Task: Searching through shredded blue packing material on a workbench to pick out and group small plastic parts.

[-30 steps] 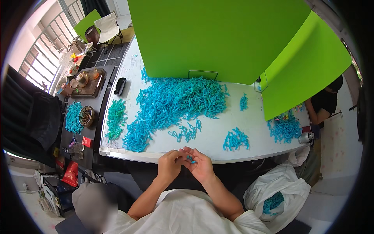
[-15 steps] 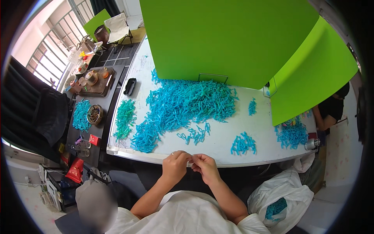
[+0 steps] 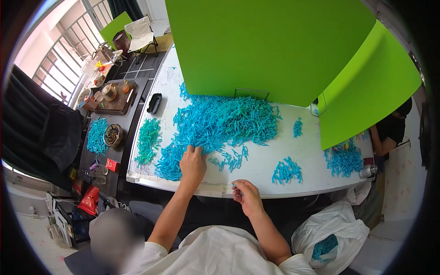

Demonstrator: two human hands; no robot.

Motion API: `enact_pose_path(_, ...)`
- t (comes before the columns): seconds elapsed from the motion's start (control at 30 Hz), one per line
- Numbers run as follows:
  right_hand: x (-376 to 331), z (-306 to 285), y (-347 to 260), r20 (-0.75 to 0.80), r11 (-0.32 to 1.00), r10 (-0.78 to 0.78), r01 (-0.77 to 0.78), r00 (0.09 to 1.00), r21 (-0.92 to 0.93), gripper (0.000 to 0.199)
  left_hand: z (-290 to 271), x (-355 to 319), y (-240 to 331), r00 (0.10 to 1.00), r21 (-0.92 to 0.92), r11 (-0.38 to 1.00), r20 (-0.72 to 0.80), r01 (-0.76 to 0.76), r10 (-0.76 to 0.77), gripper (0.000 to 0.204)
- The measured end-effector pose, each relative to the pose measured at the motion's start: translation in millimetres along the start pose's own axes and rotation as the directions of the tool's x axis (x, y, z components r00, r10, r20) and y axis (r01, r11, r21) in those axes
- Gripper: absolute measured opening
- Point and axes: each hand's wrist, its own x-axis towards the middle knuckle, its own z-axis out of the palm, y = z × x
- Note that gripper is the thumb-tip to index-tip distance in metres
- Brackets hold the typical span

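A large heap of small blue and teal plastic pieces (image 3: 206,121) covers the middle of the white table (image 3: 215,181). My left hand (image 3: 193,166) reaches to the heap's near edge, its fingers bent down and drawn together among the pieces. What its fingertips grip is hidden. Closer to me, at the table's front edge, my right hand (image 3: 248,199) is closed in a pinch, with a bit of a small blue plastic piece (image 3: 234,184) showing at the thumb and fingertip. A loose cluster of pieces (image 3: 231,159) lies between the hands and the heap.
Smaller piles sit right (image 3: 287,170) and left (image 3: 148,141). A black tray (image 3: 154,103) lies near the left edge. Green panels (image 3: 275,50) stand behind the heap. A white bag (image 3: 339,229) of pieces is at lower right. Another person's arm (image 3: 379,140) shows beyond the right panel.
My hands were together at the table's front edge. The left has moved forward to the heap; the right has stayed near the edge, shifting slightly right.
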Motion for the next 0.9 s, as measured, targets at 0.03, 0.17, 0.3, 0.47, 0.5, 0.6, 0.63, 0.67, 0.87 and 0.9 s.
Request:
enact_pose_path(0.03, 1, -3, 1, -0.003, 1.000, -0.001, 0.001, 1.000, 0.003, 0.012, 2, -2, -1, 1.000, 0.001, 1.000, 0.016, -0.013, 0.013, 0.018)
enact_pose_path(0.17, 1, -4, -2, 0.029, 1.000, -0.016, 0.016, 0.999, 0.005, 0.011, 5, -20, -5, 0.997, -0.031, 0.999, 0.079, 0.022, -0.020, 0.017)
enact_pose_path(0.3, 0, -7, -5, 0.040, 0.998, 0.032, -0.034, 0.999, 0.052, 0.012, -9, -30, -4, 0.992, -0.207, 0.972, 0.084, 0.113, -0.098, 0.012)
enact_pose_path(0.47, 4, -23, -8, 0.158, 0.986, 0.069, -0.091, 0.985, 0.137, 0.018, -27, -32, -7, 0.994, -0.093, 0.990, 0.030, 0.105, -0.102, 0.014)
enact_pose_path(0.5, 5, -22, -8, 0.184, 0.980, 0.079, -0.110, 0.980, 0.163, 0.020, -26, -31, -6, 0.993, -0.088, 0.991, 0.057, 0.105, -0.101, 0.015)
enact_pose_path(0.6, -1, -16, -9, 0.183, 0.993, 0.049, -0.068, 0.982, 0.098, 0.019, -19, -30, -5, 0.987, -0.069, 0.990, 0.108, 0.126, -0.119, 0.016)
enact_pose_path(0.63, -2, -15, -9, 0.182, 0.993, 0.047, -0.066, 0.982, 0.097, 0.019, -16, -29, -4, 0.982, -0.056, 0.988, 0.134, 0.145, -0.137, 0.015)
enact_pose_path(0.67, -3, -15, -8, 0.217, 0.996, 0.036, -0.051, 0.975, 0.067, 0.019, -15, -28, -5, 0.982, -0.057, 0.988, 0.132, 0.144, -0.136, 0.015)
enact_pose_path(0.87, -14, -3, -13, 0.231, 0.992, -0.063, 0.087, 0.971, -0.094, 0.012, -32, -28, -3, 0.975, -0.182, 0.965, 0.152, 0.189, -0.162, 0.015)
enact_pose_path(0.9, -15, -1, -14, 0.223, 0.983, -0.087, 0.120, 0.971, -0.141, 0.012, -42, -29, 1, 0.959, -0.287, 0.924, 0.200, 0.254, -0.201, 0.017)
